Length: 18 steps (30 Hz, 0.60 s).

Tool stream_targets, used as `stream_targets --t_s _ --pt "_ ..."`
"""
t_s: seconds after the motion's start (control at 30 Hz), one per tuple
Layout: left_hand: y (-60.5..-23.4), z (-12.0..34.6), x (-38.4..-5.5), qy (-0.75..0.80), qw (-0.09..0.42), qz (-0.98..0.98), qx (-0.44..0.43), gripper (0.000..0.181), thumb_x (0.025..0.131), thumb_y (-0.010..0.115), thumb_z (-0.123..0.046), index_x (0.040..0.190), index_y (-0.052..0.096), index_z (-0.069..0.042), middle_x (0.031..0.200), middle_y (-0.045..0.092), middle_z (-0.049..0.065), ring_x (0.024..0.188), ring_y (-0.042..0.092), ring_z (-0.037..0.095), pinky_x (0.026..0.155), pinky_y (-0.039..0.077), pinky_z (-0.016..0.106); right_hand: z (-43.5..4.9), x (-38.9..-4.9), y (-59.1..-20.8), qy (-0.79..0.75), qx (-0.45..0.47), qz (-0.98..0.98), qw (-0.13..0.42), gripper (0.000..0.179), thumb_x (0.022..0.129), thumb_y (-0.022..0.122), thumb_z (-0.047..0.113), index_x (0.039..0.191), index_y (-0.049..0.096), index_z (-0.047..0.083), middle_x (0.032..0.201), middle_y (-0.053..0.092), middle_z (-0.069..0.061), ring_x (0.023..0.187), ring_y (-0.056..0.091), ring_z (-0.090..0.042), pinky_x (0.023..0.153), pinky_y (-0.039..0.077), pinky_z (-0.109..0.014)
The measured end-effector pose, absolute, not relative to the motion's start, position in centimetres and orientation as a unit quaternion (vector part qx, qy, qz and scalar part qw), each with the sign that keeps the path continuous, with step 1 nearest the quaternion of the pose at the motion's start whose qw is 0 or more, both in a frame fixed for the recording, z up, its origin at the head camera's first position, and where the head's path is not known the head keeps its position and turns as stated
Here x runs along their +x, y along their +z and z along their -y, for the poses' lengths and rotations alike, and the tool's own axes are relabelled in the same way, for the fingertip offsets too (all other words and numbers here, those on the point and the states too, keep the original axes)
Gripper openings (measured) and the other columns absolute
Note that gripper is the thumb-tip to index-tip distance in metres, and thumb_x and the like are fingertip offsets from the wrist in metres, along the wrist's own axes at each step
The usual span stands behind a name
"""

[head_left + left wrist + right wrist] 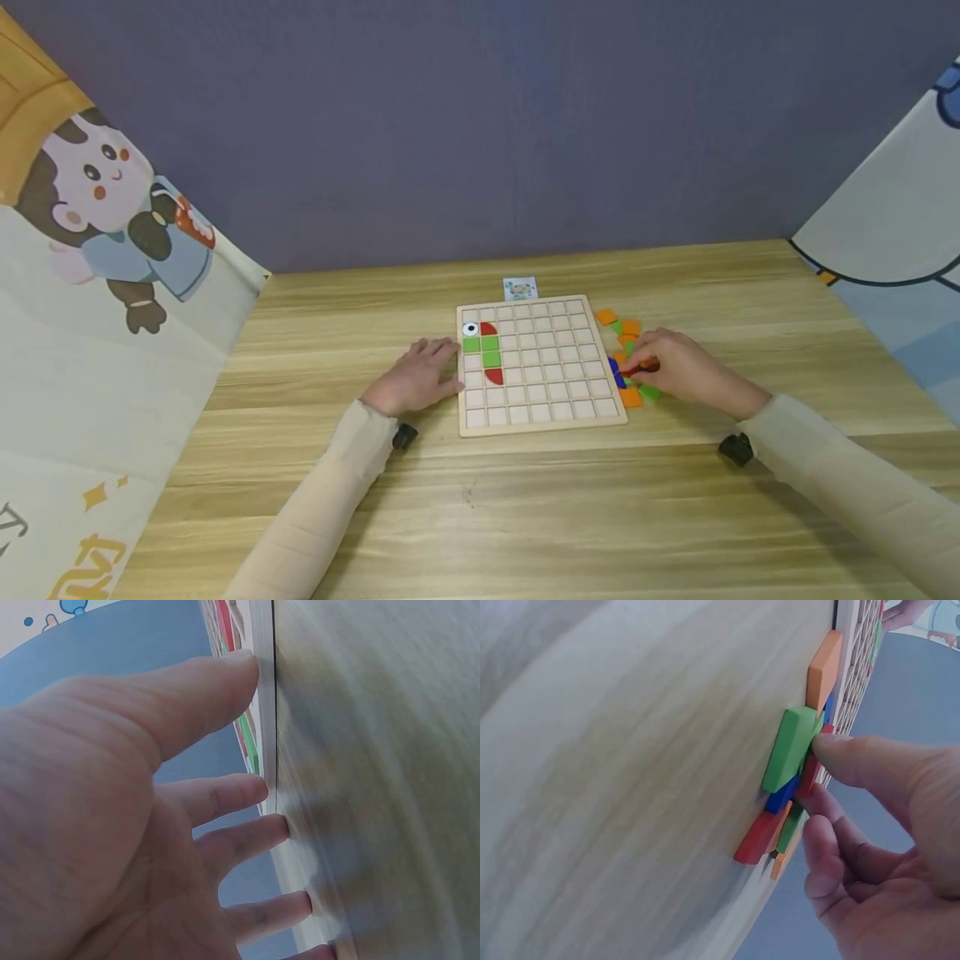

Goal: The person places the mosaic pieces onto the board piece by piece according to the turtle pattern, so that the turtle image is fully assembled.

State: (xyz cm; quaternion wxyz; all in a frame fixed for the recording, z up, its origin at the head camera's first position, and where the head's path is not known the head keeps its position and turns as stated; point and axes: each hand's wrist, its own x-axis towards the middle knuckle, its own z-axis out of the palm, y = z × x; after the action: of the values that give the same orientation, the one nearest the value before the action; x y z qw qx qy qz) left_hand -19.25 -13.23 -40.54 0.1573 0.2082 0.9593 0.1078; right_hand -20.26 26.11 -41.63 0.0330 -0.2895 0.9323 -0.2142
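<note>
A wooden grid board (555,372) lies on the table between the hands. Along its left columns sit a white eye tile (470,329), two red rounded tiles (494,377) and several green square tiles (491,359). My left hand (417,377) rests with spread fingers at the board's left edge, its thumb (217,686) against the rim. At the right edge my right hand (677,372) pinches a red tile (810,771) between thumb and fingertips, over a loose pile. In that pile lie green tiles (786,750), blue tiles (617,373) and orange tiles (631,397).
A small picture card (520,288) lies just behind the board, partly hidden at its front edge. The wood-grain table (525,517) ends at a dark back wall (510,133). Printed panels (112,333) stand at both sides.
</note>
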Motion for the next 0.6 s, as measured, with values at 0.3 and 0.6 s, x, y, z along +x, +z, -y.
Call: stream_targets --t_s 0.3,0.6 --pt "-40.8 13.2 -19.4 0.103 0.158 -0.96 0.209 0.069 0.096 0.053 -0.042 0.149 0.027 -0.006 0.154 0.022 0.012 0.139 0.015 0.038 0.112 0.012 0.051 -24.0 -21.8 -40.6 -0.227 -0.301 -0.926 0.02 0.014 0.076 0.08 0.011 0.089 0.078 0.017 0.086 0.062 0.01 0.077 0.052 -0.014 0.066 0.049 -0.032" --pt "-40.9 13.1 -19.6 0.102 0.159 -0.961 0.203 0.069 0.095 0.053 -0.042 0.148 0.028 -0.006 0.153 0.023 0.013 0.139 0.015 0.037 0.113 0.01 0.05 -18.8 -25.0 -40.6 -0.263 -0.376 -0.888 0.04 0.012 0.079 0.077 0.007 0.089 0.078 0.015 0.088 0.063 0.007 0.081 0.055 -0.013 0.076 0.05 -0.035"
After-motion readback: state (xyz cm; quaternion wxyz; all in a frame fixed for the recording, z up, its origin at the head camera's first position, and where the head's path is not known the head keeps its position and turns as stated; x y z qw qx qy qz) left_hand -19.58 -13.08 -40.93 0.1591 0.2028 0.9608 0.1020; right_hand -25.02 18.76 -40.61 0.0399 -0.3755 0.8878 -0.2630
